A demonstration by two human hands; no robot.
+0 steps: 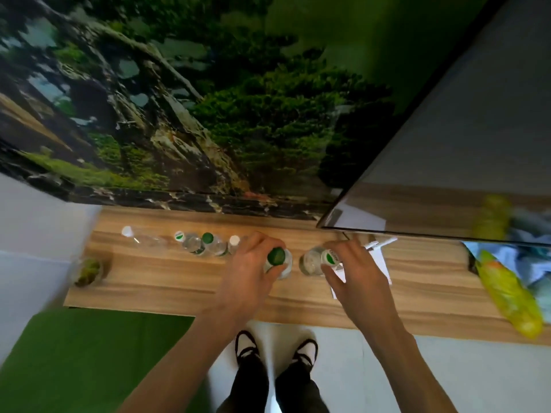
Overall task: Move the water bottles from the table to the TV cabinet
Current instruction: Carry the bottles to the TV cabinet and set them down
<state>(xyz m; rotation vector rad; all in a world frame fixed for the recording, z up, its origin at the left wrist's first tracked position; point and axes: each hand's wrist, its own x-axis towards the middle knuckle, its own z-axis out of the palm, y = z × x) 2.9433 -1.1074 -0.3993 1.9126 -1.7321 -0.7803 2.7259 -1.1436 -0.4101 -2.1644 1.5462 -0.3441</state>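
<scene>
We find the left hand [250, 265] grasping a green-capped bottle [277, 260] and the right hand [354, 269] grasping a second bottle [317, 260], both standing on the wooden cabinet [167, 278]. Four more bottles [205, 244] stand in a row to the left, below the screen [208, 99].

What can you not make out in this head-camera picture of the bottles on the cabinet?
- Bottle labels: too small and blurred to read.
- Green-capped bottle body: mostly covered by the left hand.
- White paper: partly under the right hand.
- Yellow object: blurred near the right edge.
- The table: out of view.
</scene>
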